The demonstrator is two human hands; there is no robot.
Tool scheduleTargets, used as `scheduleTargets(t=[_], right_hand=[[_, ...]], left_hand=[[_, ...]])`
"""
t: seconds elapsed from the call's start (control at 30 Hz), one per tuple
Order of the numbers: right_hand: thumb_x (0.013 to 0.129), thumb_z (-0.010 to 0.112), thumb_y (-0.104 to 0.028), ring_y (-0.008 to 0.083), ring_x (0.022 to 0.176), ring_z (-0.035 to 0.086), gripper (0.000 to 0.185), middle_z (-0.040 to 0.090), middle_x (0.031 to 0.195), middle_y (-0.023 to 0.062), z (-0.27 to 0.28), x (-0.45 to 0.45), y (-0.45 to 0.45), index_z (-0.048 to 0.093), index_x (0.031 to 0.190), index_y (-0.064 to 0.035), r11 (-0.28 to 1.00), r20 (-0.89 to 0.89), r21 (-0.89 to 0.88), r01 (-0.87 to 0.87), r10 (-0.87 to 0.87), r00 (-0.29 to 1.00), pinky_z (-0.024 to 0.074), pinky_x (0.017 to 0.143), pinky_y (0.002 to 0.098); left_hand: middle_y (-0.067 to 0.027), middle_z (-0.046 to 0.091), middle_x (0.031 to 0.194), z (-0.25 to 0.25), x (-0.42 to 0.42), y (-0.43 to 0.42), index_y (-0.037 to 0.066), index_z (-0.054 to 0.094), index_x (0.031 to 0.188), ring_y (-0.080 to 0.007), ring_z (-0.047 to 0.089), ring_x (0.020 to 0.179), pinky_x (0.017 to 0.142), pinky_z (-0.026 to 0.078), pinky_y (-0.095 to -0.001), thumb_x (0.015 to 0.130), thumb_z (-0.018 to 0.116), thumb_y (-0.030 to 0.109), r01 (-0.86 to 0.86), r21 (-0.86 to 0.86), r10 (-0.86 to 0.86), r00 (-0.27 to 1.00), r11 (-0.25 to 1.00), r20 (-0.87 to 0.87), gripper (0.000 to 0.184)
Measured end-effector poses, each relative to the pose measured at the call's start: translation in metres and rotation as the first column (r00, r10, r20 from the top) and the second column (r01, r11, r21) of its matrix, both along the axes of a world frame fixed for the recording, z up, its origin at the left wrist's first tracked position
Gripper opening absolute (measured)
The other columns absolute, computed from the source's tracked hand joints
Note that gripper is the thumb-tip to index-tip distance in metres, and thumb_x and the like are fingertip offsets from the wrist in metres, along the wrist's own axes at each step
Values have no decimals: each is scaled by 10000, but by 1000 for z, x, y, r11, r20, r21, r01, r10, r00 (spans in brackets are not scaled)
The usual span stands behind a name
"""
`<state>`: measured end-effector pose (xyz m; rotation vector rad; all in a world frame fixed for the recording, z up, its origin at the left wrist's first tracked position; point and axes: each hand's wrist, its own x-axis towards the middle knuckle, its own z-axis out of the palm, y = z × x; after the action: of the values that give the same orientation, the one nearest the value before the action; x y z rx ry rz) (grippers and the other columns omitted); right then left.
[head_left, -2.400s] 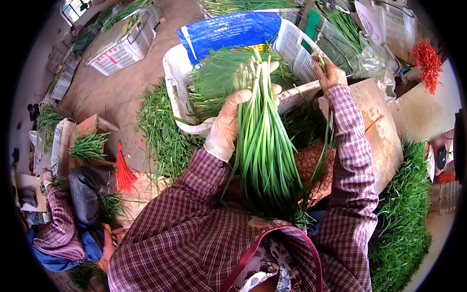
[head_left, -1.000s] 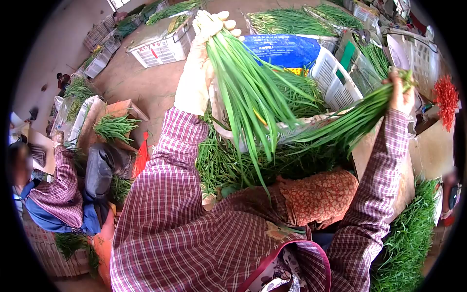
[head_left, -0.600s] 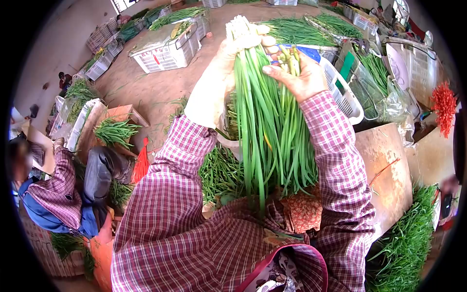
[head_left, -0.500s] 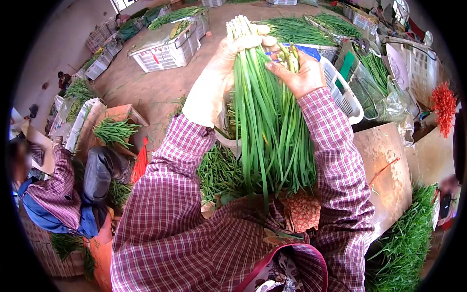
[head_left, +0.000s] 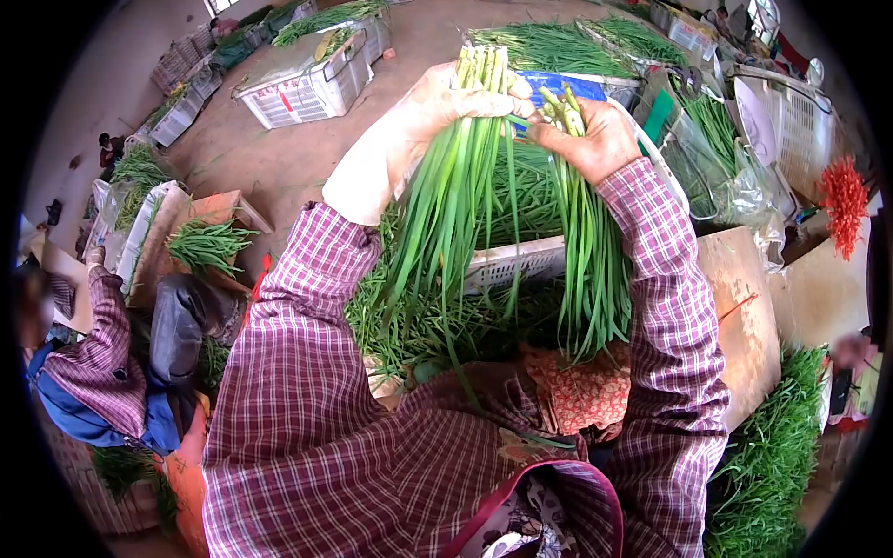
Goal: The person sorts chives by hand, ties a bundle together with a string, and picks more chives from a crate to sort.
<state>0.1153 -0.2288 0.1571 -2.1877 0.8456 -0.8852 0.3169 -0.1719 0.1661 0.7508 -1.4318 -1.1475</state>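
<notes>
My left hand (head_left: 437, 107) is closed around a thick bunch of chives (head_left: 451, 200), pale cut ends up and long green leaves hanging down. A smaller bunch of chives (head_left: 592, 251) hangs from my right hand (head_left: 600, 139), gripped near its stem ends between thumb and fingers. Both hands are raised in front of me, fingertips close together at the stem ends, and a gap shows between the two bunches. A single leaf dangles between them. Below the bunches is a white plastic crate (head_left: 516, 265) with more chives in it.
Loose greens (head_left: 409, 325) lie near my lap. At right stand a wooden board (head_left: 739, 316), a grass-green heap (head_left: 763, 456) and red ties (head_left: 845, 209). A white crate (head_left: 298, 100) stands on the floor ahead. Another person (head_left: 102, 381) sits at left.
The two bunches, side by side before, have moved apart. The left one swings left and the right one shifts right, uncovering the crate between them.
</notes>
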Motion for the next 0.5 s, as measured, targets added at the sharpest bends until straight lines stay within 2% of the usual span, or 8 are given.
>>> scheduleTargets(t=[0.1, 0.13, 0.17, 0.2, 0.23, 0.3, 0.37, 0.5], right_hand=[[729, 732, -290, 111, 695, 628, 316, 688, 773, 36, -7, -1, -7, 688, 960, -77, 996, 107, -81, -46, 55, 993, 510, 687, 296], [743, 732, -249, 112, 698, 627, 258, 690, 783, 36, -4, -13, -6, 695, 934, -79, 997, 59, -71, -19, 24, 998, 512, 684, 289], [758, 730, -180, 108, 704, 626, 189, 689, 786, 43, 8, -22, 2, 698, 916, -79, 990, 81, 122, -66, 56, 995, 515, 688, 278], [761, 732, -157, 102, 706, 624, 173, 687, 780, 41, 4, -32, -8, 700, 911, -77, 995, 133, 83, -61, 50, 990, 517, 683, 277], [763, 734, -134, 97, 709, 622, 159, 686, 774, 39, -2, -44, -20, 701, 907, -75, 998, 181, 46, -50, 41, 983, 520, 677, 276], [775, 749, -175, 83, 733, 617, 211, 689, 830, 31, -2, -58, -21, 693, 946, -67, 997, 197, 47, -57, 47, 979, 518, 654, 262], [832, 699, -165, 139, 828, 651, 223, 680, 941, 81, 2, -56, -11, 653, 1015, -45, 943, 336, 293, -158, 53, 940, 532, 634, 257], [873, 651, -264, 102, 669, 621, 318, 651, 894, 50, 7, -48, -7, 617, 1098, -41, 922, 458, 335, -196, 22, 889, 508, 563, 222]], left_hand=[[-111, 672, 950, -2, 1, 1, 7, 616, 1046, -163, 645, 839, 754, 538, -295, 743, 744, 136, 44, 20, -45, 998, 999, 44, 353], [-111, 672, 950, -2, 4, 2, 7, 616, 1046, -163, 645, 839, 754, 538, -295, 743, 744, 136, 46, 22, -47, 998, 999, 44, 353], [-94, 665, 943, -1, 10, 2, 9, 606, 1059, -164, 646, 847, 752, 545, -291, 742, 748, 152, 39, 63, -45, 995, 997, 87, 376], [-78, 658, 935, -1, 17, 3, 12, 596, 1072, -164, 647, 856, 751, 553, -286, 740, 752, 168, 32, 103, -45, 991, 994, 128, 398], [-70, 652, 933, -7, 25, 2, 16, 584, 1069, -135, 642, 816, 731, 549, -252, 748, 740, 145, 33, 131, -40, 998, 991, 49, 380], [-56, 641, 908, -8, 28, 7, 20, 573, 1083, -117, 632, 782, 699, 542, -224, 758, 729, 124, -90, 165, 90, 996, 982, 7, 375], [-24, 582, 829, -5, 21, 9, 18, 560, 1107, -102, 593, 732, 657, 531, -220, 786, 702, 120, -50, 122, 57, 997, 991, -52, 366], [-34, 562, 815, -5, 2, 9, 12, 548, 1118, -121, 577, 728, 650, 525, -238, 798, 695, 118, 32, 134, -9, 985, 990, -172, 368]])
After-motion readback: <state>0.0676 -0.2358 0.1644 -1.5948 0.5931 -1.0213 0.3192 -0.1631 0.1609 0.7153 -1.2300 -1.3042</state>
